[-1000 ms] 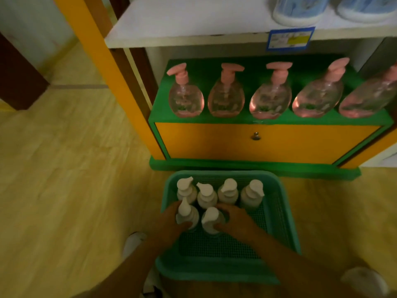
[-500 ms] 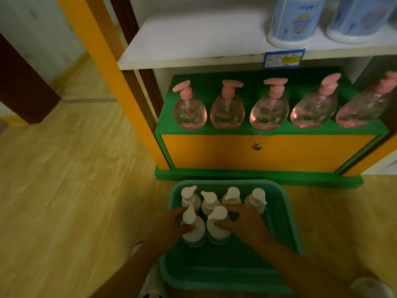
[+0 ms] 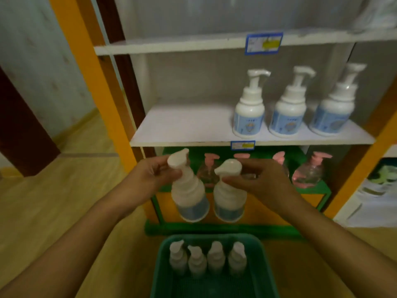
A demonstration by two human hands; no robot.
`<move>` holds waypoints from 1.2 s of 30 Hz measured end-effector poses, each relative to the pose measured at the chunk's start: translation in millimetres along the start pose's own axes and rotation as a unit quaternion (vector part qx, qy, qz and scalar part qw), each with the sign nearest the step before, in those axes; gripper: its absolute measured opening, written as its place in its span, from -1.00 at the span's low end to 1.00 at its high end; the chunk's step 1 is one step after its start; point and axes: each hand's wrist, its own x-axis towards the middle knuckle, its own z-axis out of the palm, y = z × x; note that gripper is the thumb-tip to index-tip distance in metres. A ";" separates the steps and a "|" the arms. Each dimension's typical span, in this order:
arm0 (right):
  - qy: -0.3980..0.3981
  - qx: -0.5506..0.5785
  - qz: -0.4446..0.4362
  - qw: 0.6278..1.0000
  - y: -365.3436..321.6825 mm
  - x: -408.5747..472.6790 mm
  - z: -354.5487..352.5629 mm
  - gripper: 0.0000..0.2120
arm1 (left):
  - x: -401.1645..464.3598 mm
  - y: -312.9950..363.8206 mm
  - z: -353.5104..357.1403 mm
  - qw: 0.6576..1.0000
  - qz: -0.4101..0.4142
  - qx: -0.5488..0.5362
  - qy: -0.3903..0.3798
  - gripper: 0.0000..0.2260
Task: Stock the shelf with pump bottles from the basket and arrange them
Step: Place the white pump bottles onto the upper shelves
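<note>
Each hand grips one bottle by its neck: left hand, right hand. Next, I judge: set both on the shelf at eleven o'clock.

From my remote seat, the white shelf crossed the middle of the frame with three white pump bottles standing at its right end. Below it, the green shelf carried pink pump bottles. On the wooden floor, bottom centre, sat the green basket.
</note>
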 end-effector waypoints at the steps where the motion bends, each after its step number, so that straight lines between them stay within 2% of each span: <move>1: 0.019 0.002 -0.009 1.000 -12.5 7.0 -9.7 -0.63 | 3.7 13.1 -3.2 1.000 0.023 -0.010 0.017 -0.74; 3: 0.045 0.021 -0.032 0.998 -37.1 20.9 -26.6 -0.72 | 11.2 36.4 -10.4 0.996 0.062 -0.037 0.053 -0.75; 8: 0.081 0.029 -0.057 0.995 -78.3 59.9 -43.3 -0.74 | 30.7 64.2 -17.2 0.987 0.093 -0.052 0.121 -0.78; 14: 0.118 0.065 0.002 0.991 -81.9 113.3 -25.9 -0.66 | 40.9 59.6 -18.6 0.982 0.074 -0.051 0.167 -0.79; 18: 0.125 0.050 -0.002 0.991 -87.6 144.2 -9.9 -0.66 | 45.1 57.5 -17.2 0.979 0.080 -0.034 0.186 -0.80; 25: 0.129 -0.026 0.014 0.991 -89.5 184.4 -6.9 -0.59 | 46.7 62.2 -22.3 0.972 0.091 -0.090 0.196 -0.79; 33: 0.126 -0.014 0.034 0.991 -73.8 193.2 -7.4 -0.57 | 46.6 54.9 -23.7 0.976 0.076 -0.054 0.199 -0.82; 36: 0.121 -0.062 0.028 0.990 -68.2 192.8 -3.0 -0.54 | 47.0 54.7 -22.5 0.976 0.074 -0.044 0.202 -0.83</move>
